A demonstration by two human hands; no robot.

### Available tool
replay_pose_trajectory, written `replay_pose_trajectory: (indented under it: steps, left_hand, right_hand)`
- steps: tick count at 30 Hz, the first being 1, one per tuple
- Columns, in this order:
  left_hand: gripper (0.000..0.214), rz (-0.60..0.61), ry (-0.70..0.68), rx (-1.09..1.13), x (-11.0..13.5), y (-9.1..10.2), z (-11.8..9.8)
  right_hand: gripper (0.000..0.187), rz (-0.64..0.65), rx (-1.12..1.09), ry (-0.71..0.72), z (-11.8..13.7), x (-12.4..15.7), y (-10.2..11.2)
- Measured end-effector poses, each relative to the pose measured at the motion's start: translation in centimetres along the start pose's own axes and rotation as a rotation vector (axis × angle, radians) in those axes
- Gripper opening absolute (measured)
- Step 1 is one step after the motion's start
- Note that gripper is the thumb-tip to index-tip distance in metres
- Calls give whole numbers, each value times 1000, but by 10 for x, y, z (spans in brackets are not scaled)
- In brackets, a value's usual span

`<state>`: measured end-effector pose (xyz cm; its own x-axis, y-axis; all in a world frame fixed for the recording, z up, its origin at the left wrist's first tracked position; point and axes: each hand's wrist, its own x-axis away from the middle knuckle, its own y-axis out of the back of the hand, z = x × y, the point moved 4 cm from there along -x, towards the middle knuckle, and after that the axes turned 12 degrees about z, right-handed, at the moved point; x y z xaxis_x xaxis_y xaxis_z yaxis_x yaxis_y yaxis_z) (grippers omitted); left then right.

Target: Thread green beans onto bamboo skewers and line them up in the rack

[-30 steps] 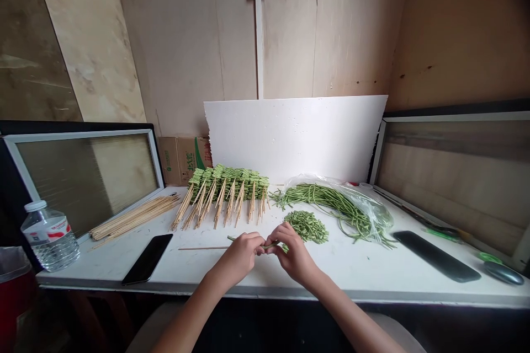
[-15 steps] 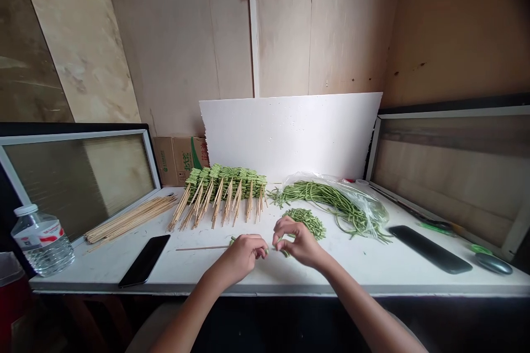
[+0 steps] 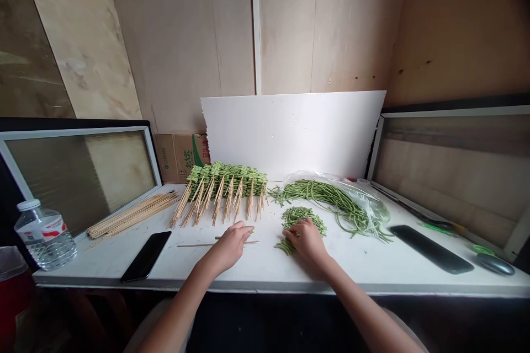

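Note:
My left hand (image 3: 232, 244) pinches a thin bamboo skewer (image 3: 199, 244) that lies across the white table (image 3: 256, 267), with a green bean piece at my fingertips. My right hand (image 3: 305, 238) rests palm down on the near edge of a small pile of cut green bean pieces (image 3: 304, 215), fingers curled into it. Whether it holds any pieces is hidden. Behind my hands lies a row of finished bean skewers (image 3: 226, 185). A bundle of long uncut beans (image 3: 331, 198) spills from a clear plastic bag to the right.
A heap of bare skewers (image 3: 130, 215) and a black phone (image 3: 146, 256) lie at left, a water bottle (image 3: 43, 234) at the far left edge. A white foam board (image 3: 290, 132) leans at the back. A dark flat object (image 3: 430, 248) lies at right.
My hands have drawn apart. The right hand left the skewer and moved back right onto the pile of cut beans. The left hand shifted slightly forward with the skewer.

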<state>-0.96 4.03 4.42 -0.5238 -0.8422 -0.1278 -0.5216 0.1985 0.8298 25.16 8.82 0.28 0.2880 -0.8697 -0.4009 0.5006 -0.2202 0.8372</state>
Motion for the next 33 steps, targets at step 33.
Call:
replay_pose_trajectory:
  steps: [33]
  left_hand:
    - [32, -116, -116, 132, -5, 2, 1]
  right_hand:
    - [73, 216, -175, -178, -3, -7, 15]
